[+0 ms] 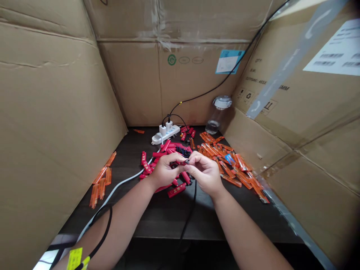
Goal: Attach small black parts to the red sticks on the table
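My left hand [165, 170] and my right hand [206, 172] meet above the middle of the table, fingertips pinched together. Between them is a small dark part with a shiny metal end [186, 161]; most of it is hidden by the fingers. Beneath and around the hands spreads a pile of red cases [176, 190] with gold print, which look like lighter bodies. Several small black parts [183, 151] lie just behind the fingertips. To the right of my right hand is a heap of translucent orange cases [225, 161], also like lighters.
More orange pieces [98, 187] lie at the left edge. A white power strip [165, 134] with two plugged adapters and a clear bottle [215, 119] stand at the back. A white cable [123, 182] crosses the table [157, 217]; cardboard walls [126, 78] enclose three sides.
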Available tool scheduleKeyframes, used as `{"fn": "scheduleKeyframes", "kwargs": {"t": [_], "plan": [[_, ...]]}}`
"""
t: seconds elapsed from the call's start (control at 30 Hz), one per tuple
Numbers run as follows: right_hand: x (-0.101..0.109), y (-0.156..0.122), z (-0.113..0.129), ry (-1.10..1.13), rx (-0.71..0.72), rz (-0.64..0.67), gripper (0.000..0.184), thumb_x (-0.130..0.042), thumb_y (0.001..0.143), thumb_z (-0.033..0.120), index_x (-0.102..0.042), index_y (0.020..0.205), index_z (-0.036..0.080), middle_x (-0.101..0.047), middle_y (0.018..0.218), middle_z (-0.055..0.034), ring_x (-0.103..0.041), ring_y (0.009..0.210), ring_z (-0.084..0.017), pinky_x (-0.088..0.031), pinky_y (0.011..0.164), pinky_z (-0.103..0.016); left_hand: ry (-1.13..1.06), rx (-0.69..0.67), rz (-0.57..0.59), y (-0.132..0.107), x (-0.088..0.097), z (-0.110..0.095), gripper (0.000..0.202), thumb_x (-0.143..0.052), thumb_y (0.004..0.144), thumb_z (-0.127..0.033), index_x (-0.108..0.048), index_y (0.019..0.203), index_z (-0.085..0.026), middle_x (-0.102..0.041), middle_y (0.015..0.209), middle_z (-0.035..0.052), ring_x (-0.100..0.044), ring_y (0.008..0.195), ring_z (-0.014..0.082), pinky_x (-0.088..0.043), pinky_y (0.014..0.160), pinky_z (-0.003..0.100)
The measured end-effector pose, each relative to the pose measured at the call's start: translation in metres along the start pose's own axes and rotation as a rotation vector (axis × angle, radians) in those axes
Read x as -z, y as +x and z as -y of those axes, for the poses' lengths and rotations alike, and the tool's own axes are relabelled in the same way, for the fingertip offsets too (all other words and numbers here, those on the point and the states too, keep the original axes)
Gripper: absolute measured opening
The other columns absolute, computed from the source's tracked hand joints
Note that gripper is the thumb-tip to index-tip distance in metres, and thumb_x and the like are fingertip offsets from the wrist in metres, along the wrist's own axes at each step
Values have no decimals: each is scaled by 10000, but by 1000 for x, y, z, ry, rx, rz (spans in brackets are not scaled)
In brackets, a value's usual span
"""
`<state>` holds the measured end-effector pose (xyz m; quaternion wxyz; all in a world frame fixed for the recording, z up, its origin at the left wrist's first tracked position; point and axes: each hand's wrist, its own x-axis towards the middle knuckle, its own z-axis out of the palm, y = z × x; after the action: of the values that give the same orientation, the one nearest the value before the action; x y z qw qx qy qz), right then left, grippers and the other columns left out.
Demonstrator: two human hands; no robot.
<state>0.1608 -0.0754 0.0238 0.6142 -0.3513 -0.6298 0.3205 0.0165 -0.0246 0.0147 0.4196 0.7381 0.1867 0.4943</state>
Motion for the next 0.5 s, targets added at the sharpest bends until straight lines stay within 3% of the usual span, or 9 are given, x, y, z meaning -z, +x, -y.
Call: {"fn": "scheduleKeyframes", "kwargs": {"t": [0.1,0.23,0.5], "plan": [[2,1,3,63,-53,27,177,-676,769,280,-547,697,183,-488,710,-3,-463,661,-122,-400,580,-260,-8,14,29,0,2,-1,181,-711,736,-326,-644,748,-158,-640,722,29,-607,676,133,-503,641,265],[2,-2,3,66,-23,41,164,-675,772,269,-549,703,190,-475,707,0,-453,649,-123,-388,571,-266,-19,-28,69,0,4,-1,143,-696,755,-302,-645,770,-170,-634,735,29,-603,692,133,-501,653,275],[13,-4,3,-277,196,104,100,-629,784,184,-559,715,202,-514,702,-16,-481,621,-140,-398,574,-299,122,-206,118,2,10,7,72,-635,792,-205,-654,847,-163,-656,808,64,-630,764,147,-521,696,289]]}}
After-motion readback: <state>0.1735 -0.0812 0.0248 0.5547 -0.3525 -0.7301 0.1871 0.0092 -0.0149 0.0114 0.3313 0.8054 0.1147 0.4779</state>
